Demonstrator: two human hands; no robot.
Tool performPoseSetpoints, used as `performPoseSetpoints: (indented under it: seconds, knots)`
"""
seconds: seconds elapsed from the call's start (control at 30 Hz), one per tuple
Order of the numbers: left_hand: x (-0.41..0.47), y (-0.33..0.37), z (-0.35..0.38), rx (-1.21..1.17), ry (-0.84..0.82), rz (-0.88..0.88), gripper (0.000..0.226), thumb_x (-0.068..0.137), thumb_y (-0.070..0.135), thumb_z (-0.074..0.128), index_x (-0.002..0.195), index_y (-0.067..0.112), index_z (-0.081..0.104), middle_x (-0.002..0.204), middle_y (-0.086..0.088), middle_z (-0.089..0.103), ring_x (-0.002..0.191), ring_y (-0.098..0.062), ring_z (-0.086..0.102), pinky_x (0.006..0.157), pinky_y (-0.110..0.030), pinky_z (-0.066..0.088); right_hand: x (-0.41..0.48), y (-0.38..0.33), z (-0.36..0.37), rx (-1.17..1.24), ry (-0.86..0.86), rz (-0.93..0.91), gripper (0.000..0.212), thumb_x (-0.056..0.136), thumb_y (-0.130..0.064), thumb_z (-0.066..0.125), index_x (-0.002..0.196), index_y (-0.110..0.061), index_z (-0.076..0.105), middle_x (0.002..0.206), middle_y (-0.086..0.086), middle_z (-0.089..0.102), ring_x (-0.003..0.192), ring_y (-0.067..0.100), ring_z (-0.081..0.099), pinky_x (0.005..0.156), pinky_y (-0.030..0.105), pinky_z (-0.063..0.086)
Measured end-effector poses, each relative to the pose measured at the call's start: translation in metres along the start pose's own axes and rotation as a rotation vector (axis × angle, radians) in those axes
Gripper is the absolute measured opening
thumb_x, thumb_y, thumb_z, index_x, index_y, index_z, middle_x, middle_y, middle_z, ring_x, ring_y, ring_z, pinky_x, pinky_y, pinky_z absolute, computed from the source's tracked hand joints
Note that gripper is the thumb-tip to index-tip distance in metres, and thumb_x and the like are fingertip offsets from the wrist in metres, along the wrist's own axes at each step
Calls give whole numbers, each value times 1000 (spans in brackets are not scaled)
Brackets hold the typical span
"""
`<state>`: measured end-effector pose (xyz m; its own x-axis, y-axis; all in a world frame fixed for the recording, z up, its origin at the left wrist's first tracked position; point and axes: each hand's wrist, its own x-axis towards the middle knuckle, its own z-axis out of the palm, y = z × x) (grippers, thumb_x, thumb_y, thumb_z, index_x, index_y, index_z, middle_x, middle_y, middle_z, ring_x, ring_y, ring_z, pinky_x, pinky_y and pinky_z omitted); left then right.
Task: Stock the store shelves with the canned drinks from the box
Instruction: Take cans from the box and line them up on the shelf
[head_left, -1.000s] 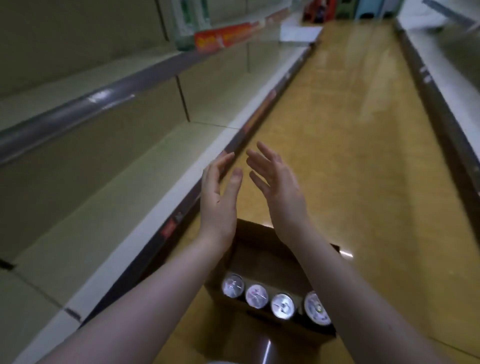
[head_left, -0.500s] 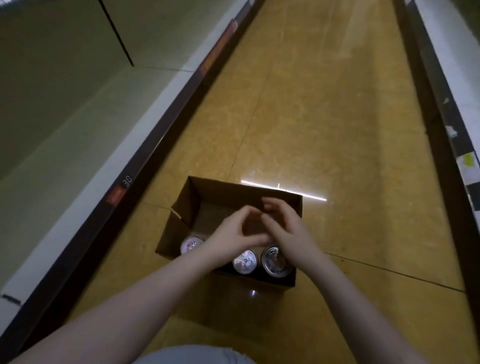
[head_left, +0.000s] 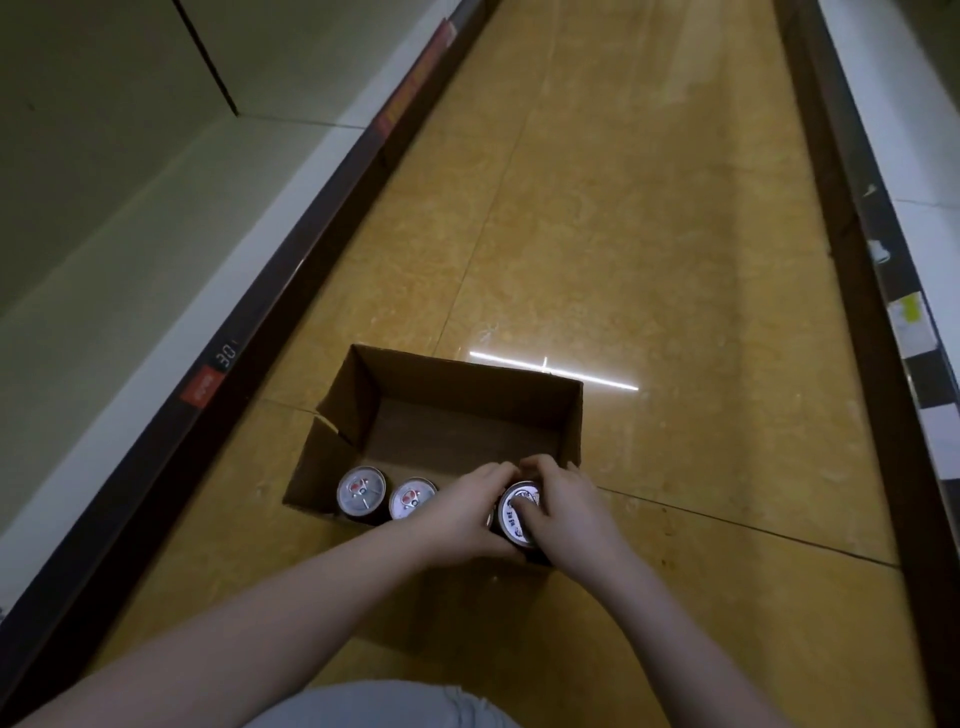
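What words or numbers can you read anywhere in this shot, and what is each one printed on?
"30" on the dark edge strip of the left shelf.
Red tag beside it: print too blurred to read.
Orange strip farther along that edge: blurred.
Lid of the gripped can: dark characters, not legible.
Pale labels on the opposite shelf edge: too small to read.
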<state>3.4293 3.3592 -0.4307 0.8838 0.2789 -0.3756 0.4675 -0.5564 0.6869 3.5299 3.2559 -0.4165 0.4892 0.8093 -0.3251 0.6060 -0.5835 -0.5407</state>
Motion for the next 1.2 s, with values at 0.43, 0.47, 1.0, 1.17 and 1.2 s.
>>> performPoseSetpoints:
  seconds: [0.43,0.47,1.0,1.17,1.2]
  knots:
    - [-33,19,-74,-405,387,-40,51,64,19,84,108,25,58,104,11,65,97,3,61,81,-17,53,5,-53,-61,1185,61,20,24,97,-18,42,104,-11,64,94,6,69,76,8,69,52,15,51]
    - [-38,20,-85,-420,431,-32,46,67,19,83,106,27,59,103,12,65,96,5,60,78,-13,52,6,-64,-66,1209,35,-28,25,97,-15,40,105,-7,63,93,5,68,72,4,69,52,15,51]
    - [-239,47,-306,-191,1364,-197,52,39,63,69,73,26,54,68,12,63,65,-6,57,63,-31,51,25,-367,-102,1155,-92,-719,19,92,-9,50,102,-21,62,95,-7,71,94,6,65,74,15,51]
    - [-322,70,-363,23,1639,-390,57,41,71,58,73,25,53,72,13,63,79,-12,59,81,-40,49,-10,-482,-114,1165,-258,-892,21,95,-11,44,100,-25,59,97,-9,67,86,-5,64,70,9,49]
    - [-339,70,-371,80,1696,-452,57,42,73,56,73,26,53,72,14,63,80,-11,57,91,-41,44,-18,-503,-111,1171,-310,-907,20,94,-12,46,101,-25,59,97,-10,66,85,-7,63,70,8,49]
